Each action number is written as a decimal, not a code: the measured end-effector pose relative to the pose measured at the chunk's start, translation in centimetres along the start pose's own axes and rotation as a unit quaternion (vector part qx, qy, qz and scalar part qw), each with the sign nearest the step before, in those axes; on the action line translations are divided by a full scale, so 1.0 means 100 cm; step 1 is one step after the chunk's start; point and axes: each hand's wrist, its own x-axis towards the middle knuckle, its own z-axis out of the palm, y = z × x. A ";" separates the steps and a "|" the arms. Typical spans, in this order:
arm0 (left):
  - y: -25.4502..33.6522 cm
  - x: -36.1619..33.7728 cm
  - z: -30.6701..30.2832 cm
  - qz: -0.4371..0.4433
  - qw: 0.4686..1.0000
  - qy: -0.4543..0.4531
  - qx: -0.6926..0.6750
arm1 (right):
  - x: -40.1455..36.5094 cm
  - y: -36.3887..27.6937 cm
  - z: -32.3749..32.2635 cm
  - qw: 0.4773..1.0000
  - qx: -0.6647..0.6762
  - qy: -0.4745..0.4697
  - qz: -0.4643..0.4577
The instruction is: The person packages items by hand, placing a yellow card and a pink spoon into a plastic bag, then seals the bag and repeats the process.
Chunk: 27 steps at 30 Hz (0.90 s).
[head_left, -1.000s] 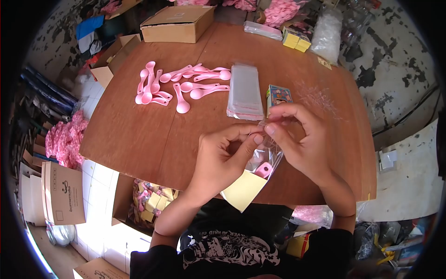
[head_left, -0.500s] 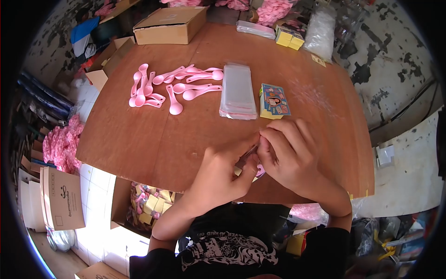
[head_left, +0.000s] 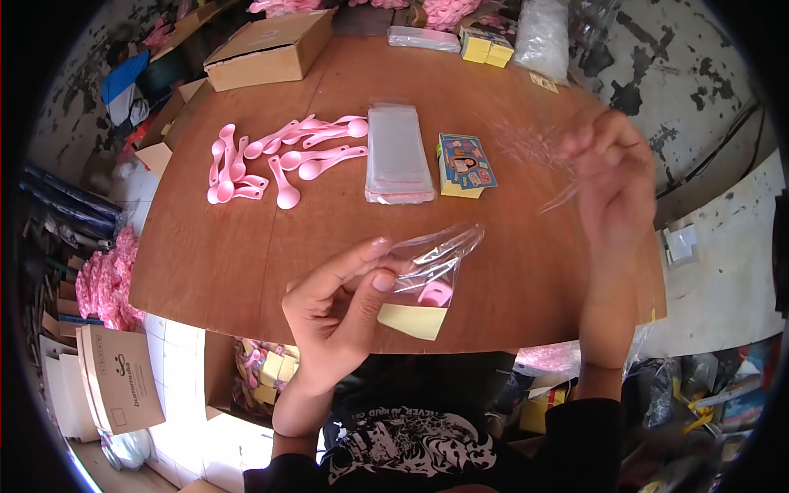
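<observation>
My left hand [head_left: 333, 316] pinches a clear plastic bag [head_left: 444, 255] between thumb and fingers, above the table's near edge. Inside the bag show the handle end of a pink spoon [head_left: 435, 293] and a pale yellow card [head_left: 415, 321]. Over at the right of the table is my right hand [head_left: 615, 177], raised and smeared by motion, its fingers partly curled. A thin clear strip [head_left: 560, 199] shows beside it, near a scatter of clear plastic strips [head_left: 526, 146]; whether the fingers hold any strip I cannot tell.
Pink spoons [head_left: 288, 195] lie on the left of the brown table [head_left: 222, 279]. A stack of clear bags [head_left: 399, 156] and a stack of printed cards [head_left: 467, 164] sit mid-table. A cardboard box [head_left: 267, 49] stands at the back left. Filled bags lie in a carton [head_left: 218, 370] below.
My hands have parted: the right has swung up and right towards the scattered strips, while the left keeps the bag, now in plainer view. The camera view has shifted slightly.
</observation>
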 end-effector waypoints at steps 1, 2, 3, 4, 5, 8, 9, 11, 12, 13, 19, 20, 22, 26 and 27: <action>-0.002 0.000 -0.001 0.012 0.999 0.030 -0.004 | 0.010 0.000 -0.023 0.999 0.052 -0.011 -0.001; -0.001 -0.001 -0.001 -0.037 0.998 0.040 -0.003 | 0.020 0.000 -0.048 0.994 0.103 -0.022 -0.003; -0.002 -0.001 -0.001 -0.037 0.999 0.039 -0.004 | 0.028 0.009 -0.072 0.979 0.194 -0.059 0.006; -0.005 0.000 0.000 -0.048 0.998 0.044 -0.004 | 0.031 0.025 -0.100 0.954 0.283 -0.096 0.015; -0.006 0.001 0.001 -0.060 0.997 0.050 -0.004 | 0.032 0.054 -0.142 0.977 0.176 -0.026 0.117; -0.003 0.001 0.003 -0.066 0.997 0.044 -0.025 | 0.006 0.100 -0.187 0.969 -0.099 0.076 0.211; -0.003 0.002 0.002 -0.066 0.997 0.044 -0.024 | -0.002 0.110 -0.192 0.939 -0.260 0.101 0.200; -0.004 0.001 0.003 -0.055 0.998 0.034 0.017 | -0.014 0.124 -0.194 0.805 -0.556 0.133 0.162; -0.007 0.001 0.004 -0.061 0.997 0.036 0.018 | -0.025 0.129 -0.196 0.703 -0.682 0.143 0.139; -0.011 0.002 0.005 -0.061 0.997 0.032 0.020 | -0.023 0.104 -0.153 0.739 -0.637 0.114 0.187; -0.025 0.006 0.017 -0.059 0.997 0.048 0.009 | -0.034 0.040 0.000 0.920 -0.247 -0.288 0.096; -0.027 0.006 0.018 -0.060 0.997 0.056 0.000 | -0.042 0.037 0.022 0.927 -0.233 -0.279 0.091; -0.031 0.005 0.017 -0.046 0.998 0.052 0.005 | -0.055 0.037 0.045 0.927 -0.248 -0.242 0.143; -0.026 0.010 0.023 0.009 0.999 0.047 0.007 | -0.049 0.021 0.055 0.925 -0.271 -0.235 0.121; -0.026 0.010 0.019 0.011 0.999 0.047 0.007 | -0.049 0.021 0.055 0.926 -0.271 -0.236 0.119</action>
